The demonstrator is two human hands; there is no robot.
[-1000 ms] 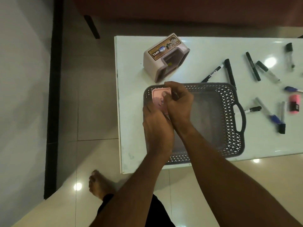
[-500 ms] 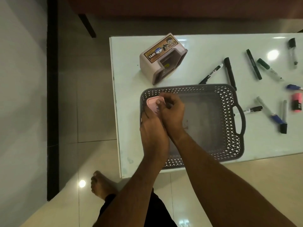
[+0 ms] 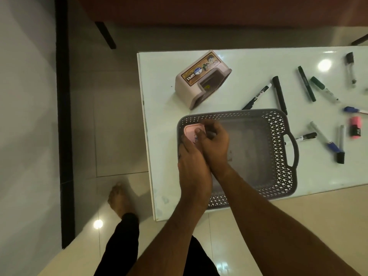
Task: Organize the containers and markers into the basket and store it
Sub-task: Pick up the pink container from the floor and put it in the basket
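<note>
Under both hands, at the basket's [image 3: 278, 152] left end, sat a pink container [image 3: 191, 132], down inside the grey lattice walls. The left hand [image 3: 192, 168] lay along the container's near side with its fingers wrapped onto it, and the right hand [image 3: 216, 142] came over the top, fingers curled and pinching at the lid edge, so both hands were clamped on that one container. The two hands pressed against each other at the knuckles.

Beyond the hands, farther from the person, a beige container [image 3: 203, 78] with an OPEL label lay tipped on its side on the white table [image 3: 159, 108], apart from the basket. To the right of the right hand, past the basket's handle, markers were scattered well apart from the hands: a black marker [image 3: 279, 94] touching the basket's far corner, a blue-capped marker [image 3: 326, 140], a green marker [image 3: 322, 87], and a pink highlighter [image 3: 355, 127] near the table's right edge.
</note>
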